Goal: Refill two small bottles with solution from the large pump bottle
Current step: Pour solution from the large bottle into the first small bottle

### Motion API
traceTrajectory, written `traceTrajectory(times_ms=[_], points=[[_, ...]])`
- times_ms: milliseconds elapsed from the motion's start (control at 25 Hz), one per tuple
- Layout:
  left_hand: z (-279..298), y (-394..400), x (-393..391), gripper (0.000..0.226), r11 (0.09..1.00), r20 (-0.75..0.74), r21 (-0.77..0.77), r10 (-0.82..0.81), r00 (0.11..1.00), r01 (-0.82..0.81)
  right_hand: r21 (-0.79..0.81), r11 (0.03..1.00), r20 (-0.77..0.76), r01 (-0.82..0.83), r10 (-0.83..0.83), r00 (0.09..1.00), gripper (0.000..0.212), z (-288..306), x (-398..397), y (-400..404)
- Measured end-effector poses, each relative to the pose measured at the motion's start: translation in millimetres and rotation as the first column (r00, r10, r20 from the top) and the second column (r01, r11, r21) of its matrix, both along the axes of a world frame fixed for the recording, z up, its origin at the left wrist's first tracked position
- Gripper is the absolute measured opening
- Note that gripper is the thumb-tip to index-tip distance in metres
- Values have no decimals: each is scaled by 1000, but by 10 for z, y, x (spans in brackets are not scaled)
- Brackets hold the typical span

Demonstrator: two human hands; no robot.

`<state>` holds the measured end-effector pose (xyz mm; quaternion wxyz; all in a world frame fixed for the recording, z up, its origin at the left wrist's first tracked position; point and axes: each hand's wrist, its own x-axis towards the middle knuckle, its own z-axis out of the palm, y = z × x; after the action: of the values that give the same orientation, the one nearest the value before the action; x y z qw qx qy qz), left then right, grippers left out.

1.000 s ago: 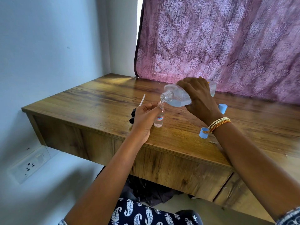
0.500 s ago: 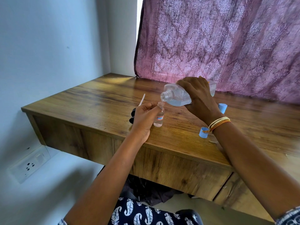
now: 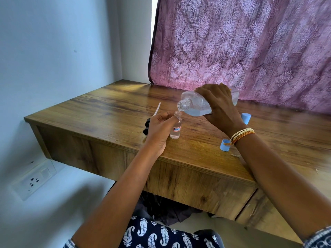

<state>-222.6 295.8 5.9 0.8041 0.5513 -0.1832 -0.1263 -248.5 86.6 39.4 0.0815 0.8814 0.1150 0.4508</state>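
Observation:
My right hand (image 3: pixel 219 109) grips the large clear bottle (image 3: pixel 194 105), tipped on its side with its open neck pointing left and down. A thin stream of clear solution runs from that neck into the small clear bottle (image 3: pixel 175 130), which stands upright on the wooden desk (image 3: pixel 111 108) with a small red and blue label. My left hand (image 3: pixel 159 130) holds this small bottle at its neck. The black pump head with its white tube (image 3: pixel 156 109) lies on the desk, partly hidden behind my left hand. I see only one small bottle.
Two light blue caps lie on the desk: one cap (image 3: pixel 224 144) near my right wrist, the other blue cap (image 3: pixel 245 118) beyond my right hand. A purple patterned curtain (image 3: pixel 241 47) hangs behind the desk. A wall socket (image 3: pixel 33 180) sits low on the left wall.
Both hands and both bottles stay in the same place. The large bottle keeps its tilt over the small bottle's mouth.

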Motion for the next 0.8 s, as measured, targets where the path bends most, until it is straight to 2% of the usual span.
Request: traceTrajectory(times_ms=[560, 800], points=[[-8, -3, 4, 6, 1000, 2, -15, -10, 1000, 10, 6, 1000, -10, -11, 11, 1000, 49, -28, 34, -23], [-12, -17, 28, 18, 1000, -22, -10, 1, 1000, -1, 148, 984, -67, -103, 114, 991, 54, -45, 21, 103]])
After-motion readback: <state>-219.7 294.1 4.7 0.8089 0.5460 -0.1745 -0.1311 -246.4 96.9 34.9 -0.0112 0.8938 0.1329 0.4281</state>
